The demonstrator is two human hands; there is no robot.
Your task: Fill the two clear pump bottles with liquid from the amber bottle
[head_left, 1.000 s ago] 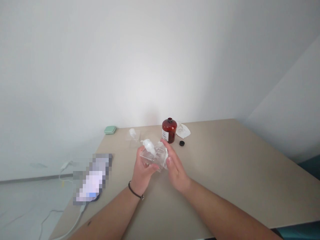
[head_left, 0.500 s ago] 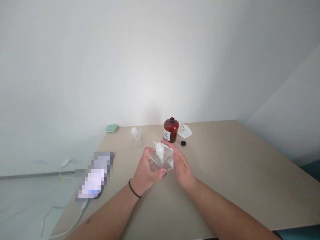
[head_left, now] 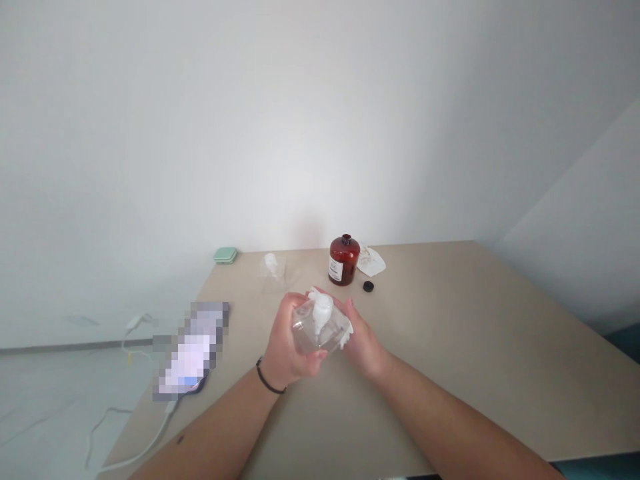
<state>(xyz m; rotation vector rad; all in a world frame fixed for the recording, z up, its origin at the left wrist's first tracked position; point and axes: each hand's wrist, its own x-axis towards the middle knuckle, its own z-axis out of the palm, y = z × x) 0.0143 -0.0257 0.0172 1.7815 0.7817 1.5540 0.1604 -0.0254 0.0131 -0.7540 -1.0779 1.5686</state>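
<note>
Where the head camera looks down, the left hand (head_left: pixel 287 343) is wrapped around a clear bottle (head_left: pixel 307 338) with a white pump (head_left: pixel 323 309), held above the table (head_left: pixel 460 347). The right hand (head_left: pixel 364 343) cups a white tissue (head_left: pixel 347 335) against the bottle's side, its fingers partly hidden. Beyond them, a brown bottle (head_left: pixel 345 261) stands uncapped between a second clear bottle (head_left: pixel 274 275) and a black cap (head_left: pixel 369 287).

Two hands (head_left: pixel 287 348) (head_left: pixel 367 347), three bottles (head_left: pixel 311 335) (head_left: pixel 272 267) (head_left: pixel 344 259), two tissues (head_left: pixel 347 334) (head_left: pixel 372 263), one cap (head_left: pixel 369 286), one phone (head_left: pixel 193 350), one box (head_left: pixel 225 255)
</note>
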